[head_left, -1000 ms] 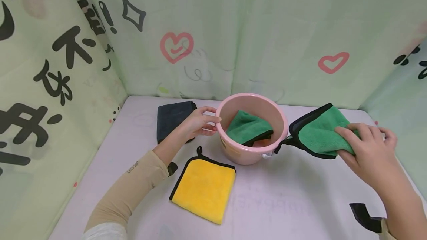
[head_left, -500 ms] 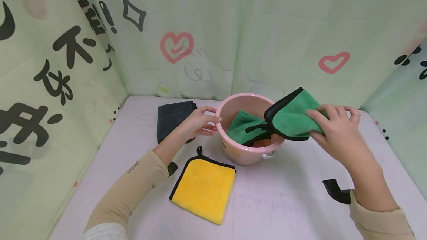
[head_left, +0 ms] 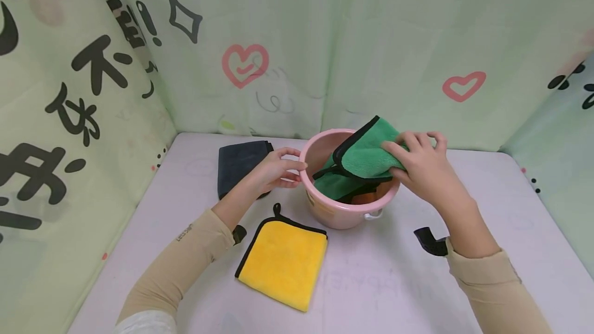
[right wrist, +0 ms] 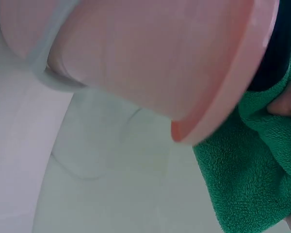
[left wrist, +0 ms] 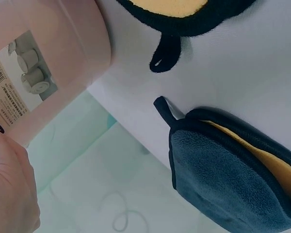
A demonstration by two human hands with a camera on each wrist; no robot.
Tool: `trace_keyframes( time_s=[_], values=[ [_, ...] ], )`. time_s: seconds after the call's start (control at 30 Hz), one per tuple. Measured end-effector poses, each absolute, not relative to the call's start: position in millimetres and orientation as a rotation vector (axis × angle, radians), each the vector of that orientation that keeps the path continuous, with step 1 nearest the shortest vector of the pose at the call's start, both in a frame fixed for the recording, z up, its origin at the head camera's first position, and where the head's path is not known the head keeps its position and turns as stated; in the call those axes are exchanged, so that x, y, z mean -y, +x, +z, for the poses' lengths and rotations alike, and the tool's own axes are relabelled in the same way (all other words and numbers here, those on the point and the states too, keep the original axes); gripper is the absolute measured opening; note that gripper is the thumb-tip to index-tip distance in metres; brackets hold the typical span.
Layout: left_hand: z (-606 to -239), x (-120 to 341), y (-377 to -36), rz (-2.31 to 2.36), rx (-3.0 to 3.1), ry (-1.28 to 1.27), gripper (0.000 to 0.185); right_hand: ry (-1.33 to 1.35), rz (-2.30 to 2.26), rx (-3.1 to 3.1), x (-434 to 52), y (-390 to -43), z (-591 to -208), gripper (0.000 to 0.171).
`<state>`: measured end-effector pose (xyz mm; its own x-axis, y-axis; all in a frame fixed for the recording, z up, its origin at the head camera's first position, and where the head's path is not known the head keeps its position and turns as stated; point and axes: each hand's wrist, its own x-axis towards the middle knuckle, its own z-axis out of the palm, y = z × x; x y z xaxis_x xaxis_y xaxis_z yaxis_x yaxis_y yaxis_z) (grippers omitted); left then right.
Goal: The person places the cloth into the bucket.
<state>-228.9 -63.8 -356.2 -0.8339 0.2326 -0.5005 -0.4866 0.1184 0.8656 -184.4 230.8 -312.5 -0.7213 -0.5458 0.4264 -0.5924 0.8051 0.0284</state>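
Observation:
My left hand [head_left: 277, 170] grips the left rim of a pink plastic bucket [head_left: 331, 216], which stands upright on the table. A green cloth [head_left: 370, 153] with black edging is pinched in my right hand [head_left: 421, 165], over the bucket's right rim. Its black loop hangs down inside the opening. Another green cloth [head_left: 334, 185] lies in the bucket, partly covered by the held one, with something orange [head_left: 364, 198] beside it. In the right wrist view the held cloth [right wrist: 247, 174] drapes outside the bucket's rim.
A folded dark grey-blue cloth [head_left: 241, 165] lies behind my left forearm; the left wrist view shows its yellow inner side. In front of the bucket lies a folded yellow cloth [head_left: 283, 262] with black edging. A printed curtain [head_left: 390, 55] hangs behind the table [head_left: 371, 287].
My right hand has carried the green cloth leftward from beside the bucket to above its opening. My left hand has stayed on the rim.

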Motion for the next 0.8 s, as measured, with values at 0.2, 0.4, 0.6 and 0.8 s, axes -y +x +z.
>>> trace_keyframes(
  time_s=[0.2, 0.4, 0.6, 0.8],
  values=[
    [-356.5, 63.9, -229.2, 1.763, -1.88, -0.244, 0.044, 0.896, 0.042, 2.628, -215.2, -194.8, -321.3, 0.046],
    [-356.0, 63.8, -228.7, 1.765, -1.878, -0.244, 0.043, 0.938, -0.04, 2.696, -201.9, -201.6, -330.9, 0.042],
    [-355.7, 63.8, -228.4, 1.763, -1.876, -0.238, 0.044, 1.028, -0.053, 2.688, -192.5, -207.6, -339.6, 0.04],
    [-356.3, 64.2, -228.7, 1.764, -1.876, -0.235, 0.044, 1.098, -0.086, 2.745, -184.2, -211.1, -340.8, 0.038]
  ],
)
